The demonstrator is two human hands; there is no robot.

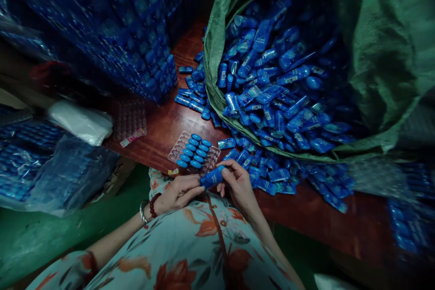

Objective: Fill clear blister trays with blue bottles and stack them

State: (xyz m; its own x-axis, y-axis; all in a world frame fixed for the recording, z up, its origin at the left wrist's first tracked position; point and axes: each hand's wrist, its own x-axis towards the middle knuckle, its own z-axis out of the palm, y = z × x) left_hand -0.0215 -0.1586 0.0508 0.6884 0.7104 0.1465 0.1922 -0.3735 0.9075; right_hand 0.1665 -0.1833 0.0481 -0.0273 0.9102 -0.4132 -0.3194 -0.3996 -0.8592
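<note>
Pinching, left hand (180,192): fingers curled nearly closed, thumb on the near side; has the left end of the blue packet (212,178). Underside of grip hidden.
Clear tray (178,146): on the wooden table (193,120), just beyond the left hand and packet; blue ovals (190,147) sit in two slanting columns, each oval's long axis roughly crosswise.
Packet vs. fingers: held between the hands, in front of the body by the table's near edge; right of the left fingers, left of the right. Neither hand nearer; both touch it.
Packet long axis: slants from near left to far right; right end points toward the loose packets (278,174), printed face up.
Right hand (234,179): thumb and forefinger nearly together on the packet's right end; other fingers loosely curled below, contact unclear.
Green sack (377,63): mouth toward the person, well filled with similar packets.
</note>
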